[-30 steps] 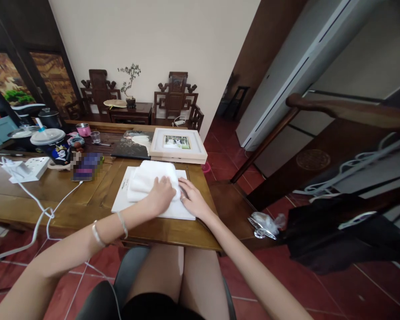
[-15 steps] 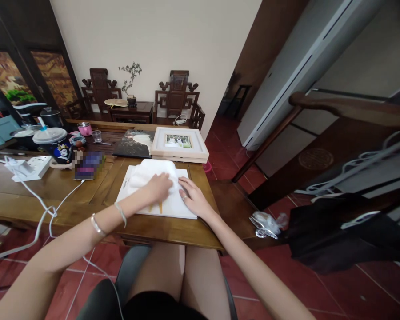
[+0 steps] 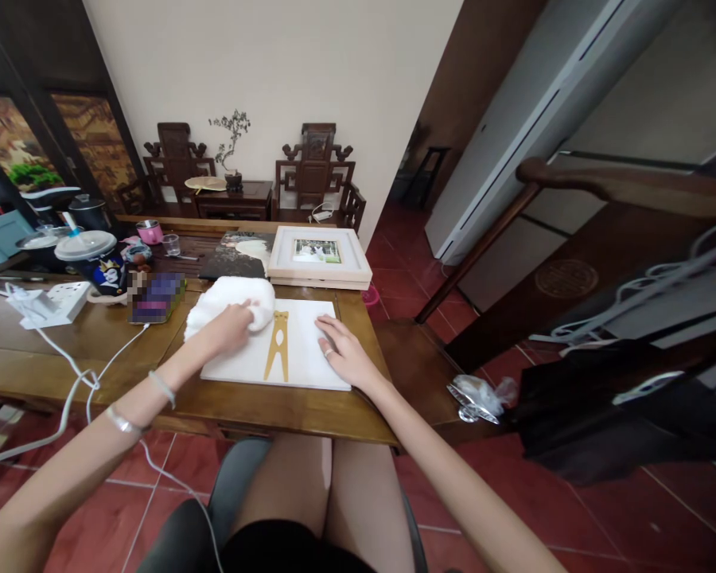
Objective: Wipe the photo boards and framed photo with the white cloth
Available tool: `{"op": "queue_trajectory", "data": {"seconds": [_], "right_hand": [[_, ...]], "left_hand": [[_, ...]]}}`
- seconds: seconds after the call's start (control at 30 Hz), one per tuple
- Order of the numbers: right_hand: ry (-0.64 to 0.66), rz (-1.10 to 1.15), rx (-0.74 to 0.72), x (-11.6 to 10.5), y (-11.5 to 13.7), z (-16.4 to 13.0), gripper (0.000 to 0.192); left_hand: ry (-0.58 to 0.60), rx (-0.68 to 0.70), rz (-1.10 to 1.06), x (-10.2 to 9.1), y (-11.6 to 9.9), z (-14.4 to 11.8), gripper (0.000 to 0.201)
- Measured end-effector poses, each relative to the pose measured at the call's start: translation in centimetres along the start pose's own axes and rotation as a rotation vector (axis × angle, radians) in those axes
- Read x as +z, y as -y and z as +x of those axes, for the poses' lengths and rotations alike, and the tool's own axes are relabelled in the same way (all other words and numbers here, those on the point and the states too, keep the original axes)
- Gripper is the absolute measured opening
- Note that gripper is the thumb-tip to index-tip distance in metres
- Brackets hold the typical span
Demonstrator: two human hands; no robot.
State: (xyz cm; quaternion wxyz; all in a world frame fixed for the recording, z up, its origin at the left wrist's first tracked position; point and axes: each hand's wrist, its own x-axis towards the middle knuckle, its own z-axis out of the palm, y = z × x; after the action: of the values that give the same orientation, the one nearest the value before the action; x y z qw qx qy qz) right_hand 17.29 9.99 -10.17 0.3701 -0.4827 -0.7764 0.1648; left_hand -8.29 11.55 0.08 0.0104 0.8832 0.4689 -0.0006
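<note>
A white cloth [image 3: 215,301], fluffy and bunched up, is gripped in my left hand [image 3: 237,325] over the left part of a flat white board [image 3: 310,358]. The board lies near the table's front edge. On it shows a yellow-brown shape [image 3: 282,346] like a clothespin, with two legs and a white oval in the middle; whether it is printed or a loose piece I cannot tell. My right hand [image 3: 344,350] rests flat with fingers stretched on the board's right side, a ring on one finger.
Behind the board stand a white picture frame [image 3: 321,256] and a dark photo panel [image 3: 237,256]. To the left are a phone [image 3: 155,298] on a charging cable, a power strip [image 3: 60,302], a lidded cup [image 3: 95,259], a pink cup [image 3: 149,231] and a small glass [image 3: 171,244].
My left hand has moved the white cloth leftward across the board, uncovering the whole yellow-brown shape. The right hand has stayed in place.
</note>
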Motion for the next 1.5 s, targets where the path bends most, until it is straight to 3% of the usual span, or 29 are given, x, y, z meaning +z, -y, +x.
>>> {"op": "queue_trajectory", "data": {"seconds": [0.17,0.27,0.37,0.5,0.6,0.77,0.87,0.97,1.1,1.2,1.3,1.4,1.5], "right_hand": [[0.004,0.000,-0.005,0.0,0.1,-0.1,0.041],[0.007,-0.001,-0.003,0.0,0.1,-0.2,0.041],[0.001,0.015,-0.001,0.0,0.0,-0.2,0.041],[-0.005,0.025,-0.001,-0.1,0.1,-0.2,0.041],[0.006,0.018,0.008,-0.2,0.2,-0.1,0.041],[0.012,0.008,0.007,-0.3,0.3,-0.1,0.041],[0.008,0.002,-0.002,-0.2,0.2,-0.1,0.041],[-0.004,0.016,-0.002,-0.1,0.1,-0.2,0.041],[0.000,0.012,-0.004,-0.1,0.3,-0.2,0.042],[0.005,0.008,-0.003,-0.2,0.3,-0.3,0.042],[0.006,0.014,-0.008,-0.2,0.3,-0.3,0.042],[0.002,0.013,-0.010,-0.2,0.3,-0.3,0.041],[0.003,0.006,-0.006,-0.2,0.3,-0.3,0.041]], "left_hand": [[0.156,0.038,0.050,0.7,-4.1,-7.7,0.043],[0.213,0.039,0.038,0.4,-5.3,-10.0,0.048],[0.193,0.033,0.029,0.3,-4.7,-8.7,0.043],[0.138,-0.005,0.056,0.3,-2.1,-3.4,0.032],[0.042,-0.013,0.048,0.4,-0.3,-0.2,0.036],[-0.027,-0.007,0.026,0.6,1.0,0.6,0.039],[0.035,-0.010,0.026,0.9,0.3,-1.5,0.037],[0.137,0.007,0.016,1.1,-1.5,-5.3,0.038],[0.203,0.029,-0.009,1.0,-4.1,-11.1,0.044],[0.215,0.049,-0.046,1.0,-4.7,-13.1,0.043],[0.225,0.060,-0.077,0.8,-3.8,-11.9,0.044],[0.233,0.057,-0.072,0.1,-2.2,-8.2,0.047],[0.150,0.023,-0.035,-0.7,-0.3,-3.9,0.039]]}}
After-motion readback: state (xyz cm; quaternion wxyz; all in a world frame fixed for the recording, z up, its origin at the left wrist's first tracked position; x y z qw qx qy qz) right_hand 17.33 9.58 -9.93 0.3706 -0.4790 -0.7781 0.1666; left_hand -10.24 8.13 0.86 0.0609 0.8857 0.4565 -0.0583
